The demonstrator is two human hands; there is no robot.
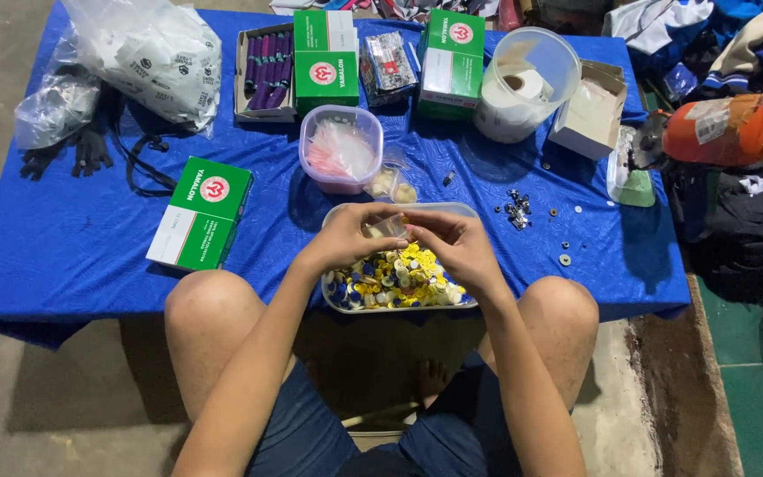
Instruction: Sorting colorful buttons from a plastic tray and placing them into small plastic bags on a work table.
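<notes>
The person is sitting with bare knees against the edge of a low table [90,256] covered in blue cloth, and both hands are meeting just above a shallow clear tray [337,216] at the near edge. The left hand [351,237] is curling its fingers inward and pinching one end of a small clear plastic bag [385,228]; the right hand [457,243] is pinching the other end with thumb and fingertips, so the bag is being held between the two hands, over the far half of the tray. What is inside the bag cannot be told. Under the hands the tray is holding a heap of small round caps [396,281], mostly yellow with some blue and white ones. Just beyond the tray a round clear tub [340,148] with pinkish bags inside is standing, with a few small filled bags [395,185] lying beside it. A green and white box [200,212] is lying to the left of the tray, well apart from it, and two more green boxes [325,57] are standing at the far edge. To the right, small metal nuts and washers [518,210] are lying scattered on the cloth, near a big clear bucket [527,84] holding a roll of tape.
</notes>
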